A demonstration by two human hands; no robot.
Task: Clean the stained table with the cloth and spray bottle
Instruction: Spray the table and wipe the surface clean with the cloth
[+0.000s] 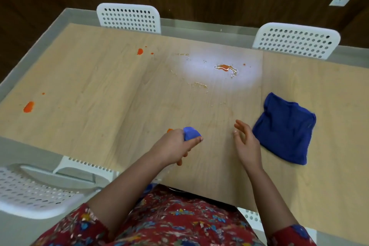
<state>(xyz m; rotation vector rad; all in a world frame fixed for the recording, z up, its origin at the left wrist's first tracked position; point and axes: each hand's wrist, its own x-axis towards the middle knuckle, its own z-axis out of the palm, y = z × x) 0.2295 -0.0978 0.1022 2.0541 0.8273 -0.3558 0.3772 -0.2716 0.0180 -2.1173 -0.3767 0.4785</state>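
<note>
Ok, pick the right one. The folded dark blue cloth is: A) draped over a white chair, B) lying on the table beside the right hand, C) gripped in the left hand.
B: the folded dark blue cloth lies flat on the light wooden table beside the open right hand; the left hand grips the blue-capped spray bottle instead.

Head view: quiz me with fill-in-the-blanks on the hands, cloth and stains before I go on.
1. The left hand grips the spray bottle, while the right hand holds ___.
2. The cloth lies on the table, to the ___ of the right hand.
3. The cloth is ___ in colour.
4. The stain near the table's left edge is ___.
Missing words: nothing; right; blue; orange.
</note>
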